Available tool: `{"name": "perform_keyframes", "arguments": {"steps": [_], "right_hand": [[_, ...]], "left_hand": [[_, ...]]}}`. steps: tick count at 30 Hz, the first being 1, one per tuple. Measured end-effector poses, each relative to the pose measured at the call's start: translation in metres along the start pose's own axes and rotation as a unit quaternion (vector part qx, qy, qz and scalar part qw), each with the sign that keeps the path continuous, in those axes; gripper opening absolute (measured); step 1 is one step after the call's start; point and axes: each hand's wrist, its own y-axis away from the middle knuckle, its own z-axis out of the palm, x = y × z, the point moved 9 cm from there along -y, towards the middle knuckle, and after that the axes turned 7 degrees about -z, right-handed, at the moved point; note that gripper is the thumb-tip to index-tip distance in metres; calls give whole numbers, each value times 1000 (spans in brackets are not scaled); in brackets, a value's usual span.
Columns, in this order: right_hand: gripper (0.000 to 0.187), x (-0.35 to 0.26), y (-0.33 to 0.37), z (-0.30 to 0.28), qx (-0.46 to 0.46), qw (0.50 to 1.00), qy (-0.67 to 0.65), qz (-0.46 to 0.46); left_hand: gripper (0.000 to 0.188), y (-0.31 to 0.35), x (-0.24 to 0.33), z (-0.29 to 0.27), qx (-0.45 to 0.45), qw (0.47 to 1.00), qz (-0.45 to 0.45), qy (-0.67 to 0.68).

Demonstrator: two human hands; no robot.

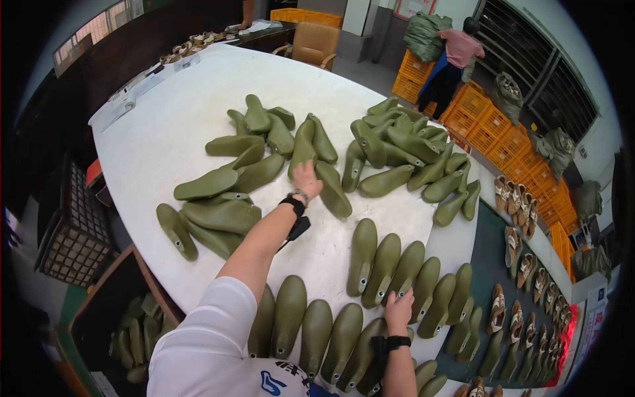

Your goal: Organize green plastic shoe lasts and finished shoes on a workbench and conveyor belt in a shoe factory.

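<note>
The left hand point(306, 180) reaches far out over the white table point(159, 132) and rests on a green shoe last point(333, 190) that lies slanted near the middle; its fingers curl over the top end of that last, though whether the grip is closed around it or only touching cannot be told. A loose heap of lasts point(231, 185) lies just to the left of it, and a second heap point(410, 155) lies further right, near the table's far edge.

The right hand point(399, 311) lies flat, grip open, fingers spread on the near row of lasts point(403, 274), which stand side by side with their heels toward the person. Another row point(317, 334) runs below it, close to the white sleeve point(205, 337).

A wooden bin point(132, 337) with more lasts sits low on the left. Sandals point(522, 264) line a dark bench on the right. Orange crates point(489, 126) are stacked beyond, where another person point(456, 56) stands.
</note>
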Motion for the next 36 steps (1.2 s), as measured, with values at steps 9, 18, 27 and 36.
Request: {"name": "perform_keyframes", "arguments": {"steps": [9,18,27,36], "right_hand": [[62,-9,7,1,-20,999,-25,24],[61,-8,0,1,-2,1000,-19,1],[59,-1,1,1,13,999,-36,-1],[59,-7,4,2,8,999,-33,19]], "left_hand": [[99,-54,-86,8,-55,986,-157,6],[49,136,-65,-33,-406,703,-374,449],[47,281,16,4,-599,685,-299,286],[86,113,38,3,66,993,94,25]]}}
